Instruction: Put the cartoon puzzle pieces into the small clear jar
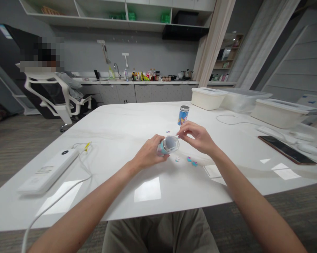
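My left hand (150, 151) is wrapped round a small open jar (161, 147), tilted with its round mouth towards me and to the right. Just right of the rim, my right hand (196, 135) is closed in a pinch on a small flat piece, which looks like a jigsaw piece (178, 136). On the tabletop below lie blue and pink jigsaw pieces (192, 161) and a paler jigsaw piece (177, 160). One more small piece (168, 132) lies beyond the jar. A blue printed can (183, 115) with a grey lid stands upright behind my right hand.
On the white table (116, 126), a white power bank-like box (49, 172) with a cable lies left. A phone (285, 149), white chargers (307, 147) and lidded plastic boxes (279, 112) are at right. A person sits in a white chair (57, 93) beyond the table.
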Action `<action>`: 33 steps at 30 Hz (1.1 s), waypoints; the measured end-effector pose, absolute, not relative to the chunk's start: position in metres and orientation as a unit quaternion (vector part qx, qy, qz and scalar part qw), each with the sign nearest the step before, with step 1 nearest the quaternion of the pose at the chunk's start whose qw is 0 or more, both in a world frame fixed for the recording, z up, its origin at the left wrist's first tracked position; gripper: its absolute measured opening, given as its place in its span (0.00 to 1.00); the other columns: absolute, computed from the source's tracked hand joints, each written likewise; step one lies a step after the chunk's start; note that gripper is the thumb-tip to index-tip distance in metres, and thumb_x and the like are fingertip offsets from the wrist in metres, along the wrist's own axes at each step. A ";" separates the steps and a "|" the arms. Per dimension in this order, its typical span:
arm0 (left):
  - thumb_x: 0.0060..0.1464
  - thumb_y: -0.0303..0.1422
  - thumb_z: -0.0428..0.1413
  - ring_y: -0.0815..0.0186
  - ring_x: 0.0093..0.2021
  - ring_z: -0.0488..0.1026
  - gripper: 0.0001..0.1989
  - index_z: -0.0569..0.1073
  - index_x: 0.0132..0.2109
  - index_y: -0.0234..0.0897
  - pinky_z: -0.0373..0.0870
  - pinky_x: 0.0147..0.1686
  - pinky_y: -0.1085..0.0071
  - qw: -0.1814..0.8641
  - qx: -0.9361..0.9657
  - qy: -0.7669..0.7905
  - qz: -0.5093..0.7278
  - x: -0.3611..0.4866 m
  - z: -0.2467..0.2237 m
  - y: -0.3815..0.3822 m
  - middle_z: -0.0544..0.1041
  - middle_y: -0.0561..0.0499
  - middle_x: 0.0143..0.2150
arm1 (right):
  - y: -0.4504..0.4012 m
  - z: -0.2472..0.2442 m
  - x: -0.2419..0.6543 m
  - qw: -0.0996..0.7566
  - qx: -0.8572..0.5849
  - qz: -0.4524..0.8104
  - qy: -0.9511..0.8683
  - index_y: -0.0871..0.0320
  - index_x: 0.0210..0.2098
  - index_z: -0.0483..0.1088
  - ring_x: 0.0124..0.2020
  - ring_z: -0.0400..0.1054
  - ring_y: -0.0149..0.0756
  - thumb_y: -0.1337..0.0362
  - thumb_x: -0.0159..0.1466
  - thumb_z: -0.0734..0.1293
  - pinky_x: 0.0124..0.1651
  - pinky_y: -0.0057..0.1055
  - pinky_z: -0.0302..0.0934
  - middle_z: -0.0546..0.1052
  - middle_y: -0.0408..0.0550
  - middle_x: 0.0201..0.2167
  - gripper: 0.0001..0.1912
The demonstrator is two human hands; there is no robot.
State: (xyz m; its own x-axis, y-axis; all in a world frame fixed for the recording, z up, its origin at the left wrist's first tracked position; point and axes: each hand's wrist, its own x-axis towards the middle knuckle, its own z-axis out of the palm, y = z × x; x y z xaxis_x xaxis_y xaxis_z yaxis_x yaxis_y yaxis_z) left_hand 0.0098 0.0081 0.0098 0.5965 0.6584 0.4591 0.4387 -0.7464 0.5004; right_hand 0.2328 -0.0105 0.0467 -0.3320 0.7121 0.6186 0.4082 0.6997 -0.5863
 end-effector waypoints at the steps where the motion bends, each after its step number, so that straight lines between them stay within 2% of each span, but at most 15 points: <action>1: 0.47 0.34 0.60 0.55 0.47 0.72 0.22 0.65 0.50 0.40 0.68 0.46 0.59 0.174 0.875 0.320 0.320 0.010 0.010 0.008 0.72 0.45 0.48 | -0.013 0.048 0.229 0.486 -0.331 0.165 -0.792 0.54 0.34 0.74 0.37 0.68 0.38 0.59 0.63 0.66 0.37 0.35 0.66 0.73 0.49 0.34 0.07; 5: 0.48 0.35 0.60 0.55 0.46 0.72 0.22 0.64 0.50 0.40 0.68 0.45 0.58 0.186 0.869 0.334 0.314 0.012 0.010 0.006 0.73 0.45 0.48 | -0.019 0.050 0.222 0.470 -0.312 0.152 -0.812 0.53 0.38 0.74 0.39 0.68 0.39 0.59 0.63 0.66 0.37 0.36 0.66 0.75 0.50 0.36 0.07; 8: 0.47 0.36 0.60 0.55 0.45 0.73 0.23 0.64 0.50 0.40 0.68 0.44 0.59 0.182 0.864 0.343 0.321 0.012 0.009 0.005 0.73 0.45 0.47 | -0.018 0.050 0.228 0.451 -0.356 0.144 -0.805 0.54 0.39 0.71 0.41 0.67 0.39 0.61 0.64 0.64 0.39 0.36 0.66 0.73 0.50 0.39 0.07; 10: 0.47 0.37 0.60 0.55 0.44 0.73 0.22 0.64 0.49 0.39 0.68 0.43 0.61 0.180 0.856 0.355 0.330 0.012 0.008 0.006 0.74 0.46 0.46 | -0.016 0.047 0.235 0.382 -0.407 0.162 -0.814 0.56 0.39 0.69 0.39 0.67 0.38 0.62 0.63 0.63 0.40 0.35 0.65 0.73 0.50 0.38 0.07; 13: 0.48 0.37 0.60 0.57 0.43 0.73 0.20 0.65 0.47 0.38 0.68 0.41 0.63 0.177 0.842 0.377 0.343 0.012 0.007 0.007 0.74 0.47 0.44 | -0.011 0.038 0.243 0.175 -0.455 0.190 -0.852 0.57 0.39 0.72 0.40 0.68 0.39 0.61 0.59 0.67 0.44 0.36 0.64 0.73 0.50 0.39 0.10; 15: 0.49 0.37 0.59 0.58 0.41 0.72 0.18 0.66 0.46 0.38 0.67 0.40 0.63 0.172 0.837 0.385 0.348 0.012 0.007 0.008 0.74 0.47 0.43 | -0.009 0.032 0.243 0.081 -0.466 0.202 -0.858 0.58 0.39 0.74 0.41 0.68 0.41 0.61 0.56 0.70 0.45 0.37 0.63 0.73 0.51 0.40 0.12; 17: 0.49 0.37 0.59 0.59 0.41 0.72 0.18 0.66 0.46 0.38 0.66 0.39 0.64 0.171 0.836 0.387 0.348 0.011 0.007 0.008 0.74 0.47 0.42 | -0.007 0.028 0.240 0.048 -0.474 0.217 -0.852 0.58 0.36 0.75 0.40 0.69 0.41 0.61 0.56 0.70 0.44 0.36 0.64 0.73 0.51 0.40 0.10; 21: 0.49 0.38 0.59 0.59 0.41 0.71 0.18 0.65 0.45 0.38 0.66 0.39 0.64 0.174 0.834 0.392 0.347 0.011 0.008 0.009 0.73 0.47 0.42 | -0.006 0.027 0.234 0.038 -0.475 0.258 -0.840 0.58 0.31 0.74 0.35 0.69 0.37 0.64 0.57 0.69 0.38 0.32 0.63 0.75 0.49 0.34 0.04; 25: 0.49 0.38 0.59 0.61 0.39 0.71 0.16 0.65 0.44 0.38 0.66 0.39 0.65 0.169 0.831 0.398 0.349 0.009 0.008 0.011 0.72 0.49 0.40 | -0.007 0.032 0.235 0.052 -0.450 0.296 -0.841 0.58 0.31 0.71 0.29 0.67 0.32 0.65 0.58 0.68 0.33 0.29 0.61 0.75 0.44 0.28 0.03; 27: 0.49 0.38 0.59 0.61 0.39 0.71 0.16 0.65 0.43 0.38 0.65 0.39 0.65 0.166 0.832 0.398 0.349 0.008 0.008 0.012 0.72 0.49 0.40 | -0.008 0.038 0.236 0.110 -0.432 0.297 -0.845 0.58 0.31 0.71 0.29 0.67 0.31 0.66 0.58 0.67 0.34 0.29 0.61 0.75 0.43 0.27 0.02; 31: 0.49 0.37 0.59 0.60 0.41 0.71 0.18 0.65 0.45 0.38 0.66 0.39 0.65 0.161 0.836 0.392 0.350 0.008 0.007 0.012 0.73 0.48 0.42 | -0.010 0.049 0.234 0.402 -0.409 0.210 -0.792 0.57 0.30 0.70 0.33 0.69 0.34 0.64 0.59 0.67 0.36 0.32 0.63 0.76 0.45 0.30 0.04; 33: 0.49 0.36 0.59 0.59 0.42 0.72 0.19 0.65 0.47 0.38 0.67 0.41 0.64 0.161 0.840 0.383 0.349 0.009 0.008 0.010 0.73 0.47 0.43 | -0.013 0.051 0.230 0.495 -0.381 0.162 -0.764 0.56 0.30 0.71 0.35 0.70 0.36 0.62 0.60 0.68 0.36 0.33 0.64 0.77 0.47 0.31 0.05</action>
State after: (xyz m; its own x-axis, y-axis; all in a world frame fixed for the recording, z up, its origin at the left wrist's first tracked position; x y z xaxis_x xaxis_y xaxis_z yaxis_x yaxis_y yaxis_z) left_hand 0.0086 0.0105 0.0081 0.4629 0.7562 0.4625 0.5319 -0.6543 0.5375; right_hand 0.2303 -0.0128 0.0514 -0.2195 0.7421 0.6334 0.4213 0.6577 -0.6245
